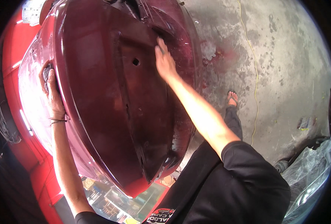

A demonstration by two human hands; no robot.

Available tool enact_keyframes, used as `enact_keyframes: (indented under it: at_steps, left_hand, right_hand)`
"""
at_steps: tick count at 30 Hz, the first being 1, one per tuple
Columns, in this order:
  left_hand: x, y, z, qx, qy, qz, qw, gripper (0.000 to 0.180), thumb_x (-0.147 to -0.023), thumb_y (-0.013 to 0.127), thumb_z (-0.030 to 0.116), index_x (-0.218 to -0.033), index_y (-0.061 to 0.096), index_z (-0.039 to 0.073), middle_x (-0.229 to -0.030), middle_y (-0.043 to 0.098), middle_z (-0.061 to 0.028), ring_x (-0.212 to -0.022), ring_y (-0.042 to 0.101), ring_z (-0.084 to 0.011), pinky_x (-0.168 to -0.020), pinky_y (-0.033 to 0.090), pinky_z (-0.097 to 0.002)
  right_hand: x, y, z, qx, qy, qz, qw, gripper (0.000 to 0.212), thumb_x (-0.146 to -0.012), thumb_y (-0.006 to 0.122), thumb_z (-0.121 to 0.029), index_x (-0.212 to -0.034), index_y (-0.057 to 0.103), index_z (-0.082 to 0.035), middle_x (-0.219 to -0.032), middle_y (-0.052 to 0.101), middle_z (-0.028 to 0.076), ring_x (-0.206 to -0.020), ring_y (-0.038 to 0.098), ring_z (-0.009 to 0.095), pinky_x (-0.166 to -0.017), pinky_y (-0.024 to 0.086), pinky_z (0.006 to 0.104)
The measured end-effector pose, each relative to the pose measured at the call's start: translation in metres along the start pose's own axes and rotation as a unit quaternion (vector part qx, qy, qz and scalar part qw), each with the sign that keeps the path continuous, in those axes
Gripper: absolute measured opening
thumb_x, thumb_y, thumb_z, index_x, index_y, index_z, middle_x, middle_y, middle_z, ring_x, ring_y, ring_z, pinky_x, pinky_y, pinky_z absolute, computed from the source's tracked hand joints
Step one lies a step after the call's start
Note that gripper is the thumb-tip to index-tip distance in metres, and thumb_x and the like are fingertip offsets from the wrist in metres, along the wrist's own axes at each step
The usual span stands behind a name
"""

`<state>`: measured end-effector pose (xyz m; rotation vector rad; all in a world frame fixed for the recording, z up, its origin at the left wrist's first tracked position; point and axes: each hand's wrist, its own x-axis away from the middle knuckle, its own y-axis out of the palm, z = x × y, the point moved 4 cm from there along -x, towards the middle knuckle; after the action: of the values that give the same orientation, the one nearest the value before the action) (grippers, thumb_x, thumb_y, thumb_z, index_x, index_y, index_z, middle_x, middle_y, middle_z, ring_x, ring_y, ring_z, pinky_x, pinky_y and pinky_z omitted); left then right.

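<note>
In front of me is the dark red trunk lid (pixel 94 74) of a car, with a diamond-shaped hole (pixel 136 61) in its recessed middle. At the lid's left edge, my left hand (pixel 54 99) is closed round a dark, crumpled wad (pixel 48 74); whether it is cloth or a scouring pad I cannot tell. A thin dark band circles that wrist. My right hand (pixel 165 63) lies against the right part of the rear panel, fingers stretched out and slightly blurred, with nothing visible in it.
Along the right runs a stained concrete floor (pixel 281 74) with a yellow cord (pixel 256 71) across it. Clear plastic sheeting (pixel 311 168) covers something at lower right. Beyond the car's left side stands a red wall (pixel 14 78). My sandaled foot (pixel 232 98) is near the car.
</note>
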<state>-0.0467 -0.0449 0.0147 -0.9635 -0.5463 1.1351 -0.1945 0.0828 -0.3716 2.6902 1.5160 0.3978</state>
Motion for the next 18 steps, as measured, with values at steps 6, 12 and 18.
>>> enact_keyframes:
  at_steps: [6, 12, 18]
  left_hand:
    - [0.01, -0.004, 0.004, -0.085, 0.03, 0.023, 0.996, 0.049, -0.112, 0.055, 0.038, -0.148, 0.06, 0.005, -0.142, 0.061, -0.009, -0.133, 0.055, -0.0198, -0.118, 0.04, -0.036]
    - [0.006, -0.002, 0.011, -0.15, 0.157, 0.017, 0.976, 0.042, -0.111, 0.059, 0.036, -0.14, 0.068, 0.008, -0.141, 0.066, -0.008, -0.131, 0.062, -0.0239, -0.115, 0.046, -0.0387]
    - [-0.005, -0.006, -0.019, -0.232, 0.187, 0.007, 0.954, 0.033, -0.111, 0.054, 0.023, -0.141, 0.068, 0.023, -0.153, 0.056, -0.0018, -0.139, 0.058, -0.0285, -0.116, 0.048, -0.0403]
  right_hand:
    - [0.192, 0.009, 0.047, 0.006, 0.168, -0.109, 0.98, 0.07, -0.117, 0.03, -0.044, -0.173, 0.014, -0.006, -0.181, 0.005, 0.016, -0.167, 0.003, 0.036, -0.131, 0.009, 0.0625]
    - [0.043, 0.016, -0.014, 0.07, 0.025, -0.064, 0.995, 0.07, -0.117, 0.033, -0.042, -0.172, 0.013, -0.005, -0.18, 0.011, 0.02, -0.165, 0.004, 0.045, -0.13, 0.009, 0.0666]
    - [0.183, 0.032, -0.008, 0.122, -0.037, -0.153, 0.98, 0.068, -0.117, 0.033, -0.037, -0.174, 0.008, -0.008, -0.181, 0.005, 0.018, -0.166, 0.001, 0.045, -0.128, 0.0, 0.0699]
